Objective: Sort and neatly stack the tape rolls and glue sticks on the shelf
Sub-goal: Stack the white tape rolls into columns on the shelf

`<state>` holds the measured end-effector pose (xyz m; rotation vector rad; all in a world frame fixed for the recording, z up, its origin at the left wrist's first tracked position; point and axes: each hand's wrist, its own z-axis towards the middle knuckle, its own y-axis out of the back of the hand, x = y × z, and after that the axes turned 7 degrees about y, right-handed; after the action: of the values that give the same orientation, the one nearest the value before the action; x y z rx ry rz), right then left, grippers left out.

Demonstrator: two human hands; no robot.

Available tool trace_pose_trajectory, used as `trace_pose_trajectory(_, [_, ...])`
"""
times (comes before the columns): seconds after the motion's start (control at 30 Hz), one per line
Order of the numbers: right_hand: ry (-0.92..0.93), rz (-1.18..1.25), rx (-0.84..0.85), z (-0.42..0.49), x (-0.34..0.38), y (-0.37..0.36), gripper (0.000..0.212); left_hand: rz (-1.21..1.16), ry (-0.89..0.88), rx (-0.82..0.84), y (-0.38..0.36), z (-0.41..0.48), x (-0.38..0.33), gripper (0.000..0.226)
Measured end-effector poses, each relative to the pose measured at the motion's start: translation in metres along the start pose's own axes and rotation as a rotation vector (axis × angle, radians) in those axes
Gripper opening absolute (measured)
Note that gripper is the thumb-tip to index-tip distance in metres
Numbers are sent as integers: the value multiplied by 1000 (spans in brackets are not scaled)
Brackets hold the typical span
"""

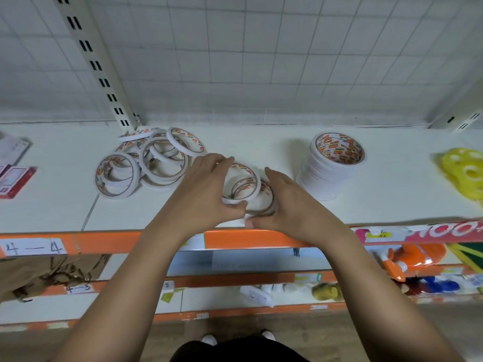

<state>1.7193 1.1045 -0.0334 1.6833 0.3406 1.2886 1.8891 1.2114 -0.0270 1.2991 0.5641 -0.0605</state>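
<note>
My left hand grips a single tape roll, thumb under its near rim and fingers over the far side, so that it tilts up with its open middle facing me. It leans on a low stack of the same rolls, which sits near the front of the white shelf, just behind the orange edge. My right hand is cupped round that low stack, fingers curled against its right side and thumb at its near side. To my left lies a loose pile of rolls, some flat and some leaning. To my right, well apart, stands a tall neat stack of rolls.
</note>
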Motion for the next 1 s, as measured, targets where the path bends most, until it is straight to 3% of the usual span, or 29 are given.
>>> trace_pose_trajectory(0.1, [2, 36, -22, -11, -6, 9, 91, -32, -33, 71, -10, 4, -10, 91])
trace_pose_trajectory(0.23, [3, 37, -37, -19, -14, 11, 93, -79, -43, 132, -24, 7, -16, 95])
trace_pose_trajectory(0.4, [69, 45, -70, -17, -16, 9, 78, -118, -36, 163, -27, 5, -11, 95])
trace_pose_trajectory(0.63, [108, 0, -85, -8, -21, 4, 78, -90, 58, 225, -13, 0, 1, 114])
trace_pose_trajectory(0.87, [110, -2, -99, -2, -21, 1, 73, -104, 46, 158, -10, -3, -9, 87])
trace_pose_trajectory(1.0, [103, -11, -102, -4, -24, 0, 75, -95, 38, 145, -13, -6, -10, 84])
